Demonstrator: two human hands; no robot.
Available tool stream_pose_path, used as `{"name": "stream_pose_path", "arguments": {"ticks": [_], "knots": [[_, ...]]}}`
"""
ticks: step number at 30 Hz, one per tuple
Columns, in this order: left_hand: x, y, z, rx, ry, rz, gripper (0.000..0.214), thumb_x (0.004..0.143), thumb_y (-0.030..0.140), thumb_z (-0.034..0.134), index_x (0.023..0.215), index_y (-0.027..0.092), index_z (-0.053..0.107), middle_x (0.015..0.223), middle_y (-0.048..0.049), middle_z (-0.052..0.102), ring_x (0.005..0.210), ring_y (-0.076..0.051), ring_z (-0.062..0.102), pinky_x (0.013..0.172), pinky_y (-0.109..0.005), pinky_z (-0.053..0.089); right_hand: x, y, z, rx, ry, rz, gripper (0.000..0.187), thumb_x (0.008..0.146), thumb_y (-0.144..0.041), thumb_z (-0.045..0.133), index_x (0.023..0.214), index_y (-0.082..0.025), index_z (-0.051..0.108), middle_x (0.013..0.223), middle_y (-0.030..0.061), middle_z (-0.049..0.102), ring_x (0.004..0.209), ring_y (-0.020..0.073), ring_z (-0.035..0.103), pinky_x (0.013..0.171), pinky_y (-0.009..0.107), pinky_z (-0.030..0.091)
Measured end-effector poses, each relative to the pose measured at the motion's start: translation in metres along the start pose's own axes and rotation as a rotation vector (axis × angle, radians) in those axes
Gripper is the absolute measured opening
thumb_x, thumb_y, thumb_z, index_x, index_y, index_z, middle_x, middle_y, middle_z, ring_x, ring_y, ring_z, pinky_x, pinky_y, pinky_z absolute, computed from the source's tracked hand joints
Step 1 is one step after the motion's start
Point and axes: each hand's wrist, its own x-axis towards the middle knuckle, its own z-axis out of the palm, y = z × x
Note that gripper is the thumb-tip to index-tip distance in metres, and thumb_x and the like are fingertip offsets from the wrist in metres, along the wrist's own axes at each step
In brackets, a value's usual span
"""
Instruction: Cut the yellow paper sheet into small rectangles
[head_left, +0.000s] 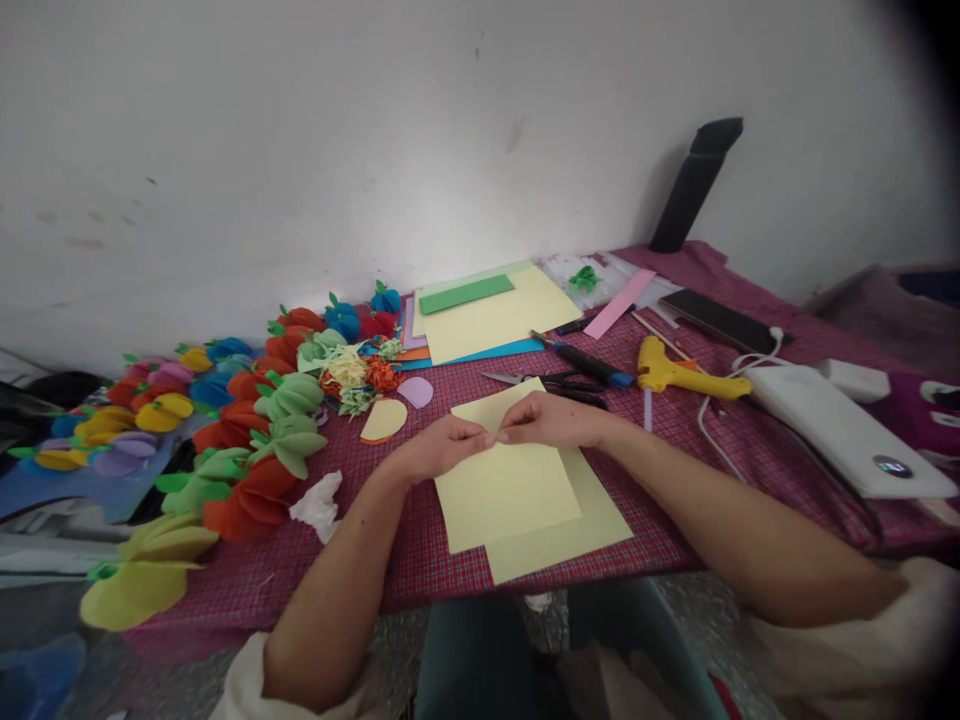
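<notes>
Two pale yellow sheets of paper overlap in front of me, the upper sheet (510,500) covering much of the lower sheet (566,550). My left hand (451,440) is closed in a pinch over the paper, thumb and fingertips at the upper sheet's far part. From the other side my right hand (544,420) pinches at the same spot, so the fingertips of both hands meet. The exact bit of paper between them is hidden. Just beyond my right hand lie black-handled scissors (570,383) and a utility knife (592,365).
Paper pumpkins (292,400) in many colours crowd the left. More coloured sheets (480,320) with a green strip (466,294) lie at the back. Rightward are a yellow glue gun (682,375), a phone (724,320), a white power bank (840,425) with cables, and a black upright object (694,190).
</notes>
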Motion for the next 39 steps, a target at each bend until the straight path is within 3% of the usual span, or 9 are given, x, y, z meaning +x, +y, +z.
{"name": "stream_pose_path", "arguments": {"ticks": [5,11,19,25,31,35,39], "knots": [[0.002,-0.004,-0.004,-0.066,-0.003,-0.044,0.038,0.073,0.048,0.050,0.067,0.012,0.057,0.052,0.0024,0.049,0.043,-0.006,0.040,0.041,-0.018,0.028,0.001,0.003,-0.001,0.064,0.068,0.048,0.031,0.070,-0.041,0.051,0.056,-0.014,0.053,0.047,-0.0063,0.031,0.043,0.0047,0.025,0.040,0.020,0.018],[-0.001,-0.011,-0.019,-0.126,0.079,-0.069,0.033,0.072,0.043,0.055,0.070,0.011,0.063,0.061,-0.0016,0.059,0.053,-0.009,0.050,0.050,-0.020,0.037,-0.004,0.009,-0.010,0.284,0.093,0.143,0.025,0.066,-0.037,0.057,0.059,-0.013,0.057,0.051,-0.0031,0.050,0.044,0.0064,0.041,0.043,0.019,0.030],[-0.008,-0.017,-0.034,-0.169,0.182,-0.050,0.033,0.071,0.043,0.056,0.068,0.011,0.063,0.056,-0.0010,0.057,0.046,-0.008,0.046,0.043,-0.019,0.037,-0.006,0.014,-0.016,0.404,0.138,0.176,0.024,0.064,-0.037,0.063,0.065,-0.013,0.065,0.062,0.0019,0.063,0.051,0.0100,0.053,0.050,0.021,0.040],[-0.007,-0.012,-0.025,-0.403,0.333,-0.037,0.033,0.068,0.041,0.062,0.081,0.012,0.064,0.068,-0.0042,0.064,0.055,-0.010,0.056,0.050,-0.020,0.041,-0.003,0.017,-0.020,0.595,0.252,0.147,0.025,0.061,-0.037,0.067,0.068,-0.014,0.066,0.066,0.0037,0.067,0.055,0.0118,0.058,0.055,0.023,0.045],[-0.010,-0.002,-0.018,-0.387,0.274,-0.068,0.035,0.066,0.041,0.064,0.075,0.007,0.063,0.065,-0.0105,0.066,0.051,-0.014,0.060,0.041,-0.019,0.038,-0.001,0.018,-0.028,0.747,0.416,0.073,0.027,0.062,-0.035,0.068,0.074,-0.011,0.065,0.074,0.0080,0.068,0.059,0.0133,0.060,0.058,0.026,0.048],[-0.012,0.002,-0.018,-0.421,0.337,-0.050,0.030,0.064,0.037,0.067,0.070,0.008,0.063,0.064,-0.0095,0.067,0.051,-0.013,0.061,0.041,-0.018,0.037,0.000,0.020,-0.031,0.809,0.471,0.035,0.025,0.063,-0.032,0.068,0.078,-0.012,0.066,0.079,0.0088,0.068,0.063,0.0143,0.061,0.061,0.027,0.049],[-0.004,0.004,-0.006,-0.455,0.381,-0.042,0.031,0.065,0.038,0.066,0.070,0.007,0.063,0.069,-0.0102,0.067,0.050,-0.012,0.060,0.041,-0.018,0.035,0.005,0.022,-0.026,0.841,0.602,0.039,0.022,0.063,-0.031,0.068,0.074,-0.013,0.065,0.073,0.0061,0.068,0.059,0.0123,0.060,0.056,0.023,0.047]]}}
